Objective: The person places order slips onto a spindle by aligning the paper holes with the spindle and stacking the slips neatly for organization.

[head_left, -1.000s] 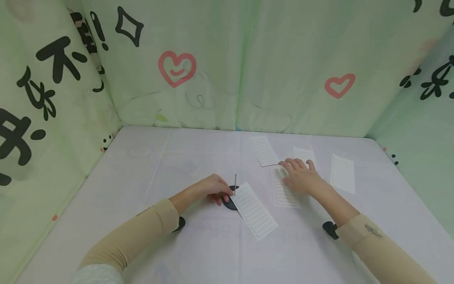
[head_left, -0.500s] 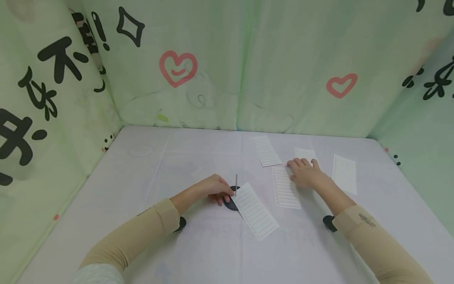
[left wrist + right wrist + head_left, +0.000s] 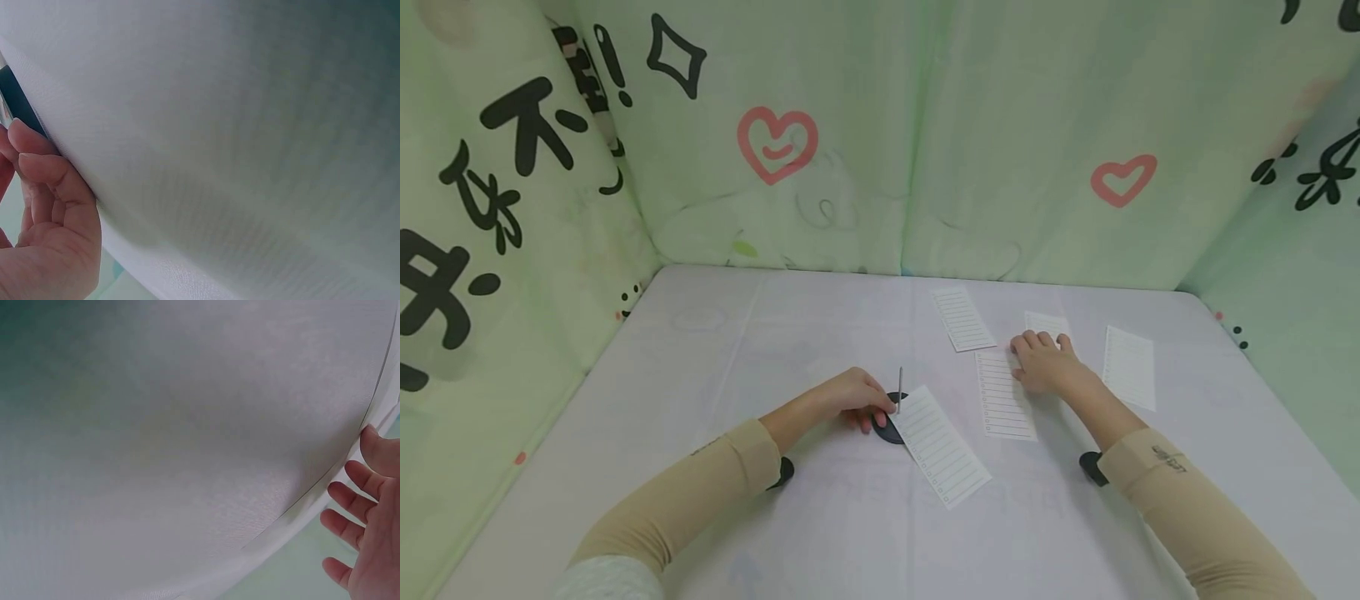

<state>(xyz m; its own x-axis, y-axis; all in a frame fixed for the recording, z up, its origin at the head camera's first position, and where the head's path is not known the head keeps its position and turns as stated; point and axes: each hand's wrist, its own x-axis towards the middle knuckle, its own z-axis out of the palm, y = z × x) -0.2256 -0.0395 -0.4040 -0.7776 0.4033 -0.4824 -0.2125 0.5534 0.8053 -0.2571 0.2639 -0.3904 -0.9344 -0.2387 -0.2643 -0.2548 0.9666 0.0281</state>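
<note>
paper slips on a white-clothed table, one at a thin upright spike on a dark round base, mid-table, well apart from the far edge.

left hand: fingers curled, thumb and finger look pinched on the corner of the near slip, right by the foot of the spike. that slip lies slanted, its other end toward the table's near edge. whether the spike goes through the paper, can't tell.

right hand: fingers apart, loosely bent, nothing seen between them in the right wrist view. it's over the near end of the far slip and just beside the middle slip (touching or hovering, can't tell). two more: far-left slip toward the table's far edge, right slip nearest the table's right edge.

step in hand, my read: setting the near slip's corner at the spike, while the right hand reaches for another slip. next move probably calls for the left to hold steady and the right to get a fingertip under one paper edge; thin slips lying flat could slide or come up two together.
</note>
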